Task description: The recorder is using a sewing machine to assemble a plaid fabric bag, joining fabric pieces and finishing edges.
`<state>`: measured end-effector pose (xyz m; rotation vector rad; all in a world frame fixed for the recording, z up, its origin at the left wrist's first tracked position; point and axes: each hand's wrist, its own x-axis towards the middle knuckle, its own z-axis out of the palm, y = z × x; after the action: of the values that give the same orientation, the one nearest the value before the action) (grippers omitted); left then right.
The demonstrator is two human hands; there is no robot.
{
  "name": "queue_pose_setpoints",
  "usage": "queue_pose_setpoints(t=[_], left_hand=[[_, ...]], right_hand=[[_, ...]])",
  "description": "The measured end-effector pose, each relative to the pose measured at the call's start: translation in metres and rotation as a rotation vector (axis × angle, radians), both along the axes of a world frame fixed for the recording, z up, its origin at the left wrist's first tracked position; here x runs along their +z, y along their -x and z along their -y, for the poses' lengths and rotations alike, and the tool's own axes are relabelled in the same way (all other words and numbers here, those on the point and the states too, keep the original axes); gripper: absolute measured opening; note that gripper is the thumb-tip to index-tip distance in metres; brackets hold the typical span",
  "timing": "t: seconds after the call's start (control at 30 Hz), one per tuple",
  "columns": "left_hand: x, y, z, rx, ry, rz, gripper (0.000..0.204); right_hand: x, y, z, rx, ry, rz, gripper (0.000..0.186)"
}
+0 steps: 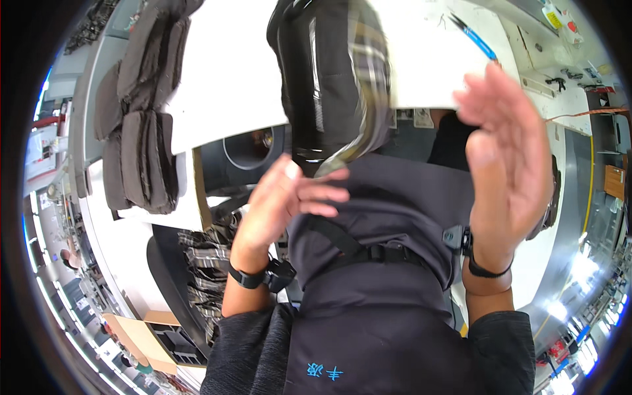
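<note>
A black fabric piece (pixel 336 79), perhaps part of a bag, hangs over the front edge of the white worktable (pixel 224 72). It has a glossy black panel and blurred plaid cloth along its right side. My left hand (pixel 283 197) is at the piece's lower end, its fingers stretched out and apart; whether they touch the cloth is hard to tell. Raised to the right, away from the piece, my right hand (pixel 510 155) has its fingers extended and holds nothing. Motion blurs its fingertips.
Stacked dark brown padded pieces (pixel 148 158) lie at the left. Blue thread snips (pixel 477 41) rest on the tabletop at the far right. Gathered plaid cloth (pixel 204 263) hangs below the table's left side, near an open cardboard box (pixel 141 339).
</note>
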<state>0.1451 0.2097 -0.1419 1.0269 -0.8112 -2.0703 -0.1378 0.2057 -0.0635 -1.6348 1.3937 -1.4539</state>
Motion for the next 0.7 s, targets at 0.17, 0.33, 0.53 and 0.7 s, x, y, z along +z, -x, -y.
queue_pose_setpoints(t=[0.17, 0.33, 0.53, 0.7], left_hand=[[0.032, 0.031, 0.002, -0.136, 0.567, 0.693, 0.053], [0.035, 0.06, 0.056, 0.131, 1.555, 1.229, 0.065], [0.022, 0.104, 0.125, -0.184, 1.609, 1.199, 0.047], [0.029, 0.118, 0.147, -0.357, 1.521, 1.183, 0.043]], right_hand=[[0.015, -0.008, -0.016, 0.511, 0.123, -0.012, 0.022], [0.019, -0.038, -0.029, 0.736, 0.348, 0.21, 0.024], [0.034, -0.035, -0.045, 1.015, 0.206, 0.627, 0.038], [0.035, -0.018, -0.051, 0.965, 0.232, 0.619, 0.035]])
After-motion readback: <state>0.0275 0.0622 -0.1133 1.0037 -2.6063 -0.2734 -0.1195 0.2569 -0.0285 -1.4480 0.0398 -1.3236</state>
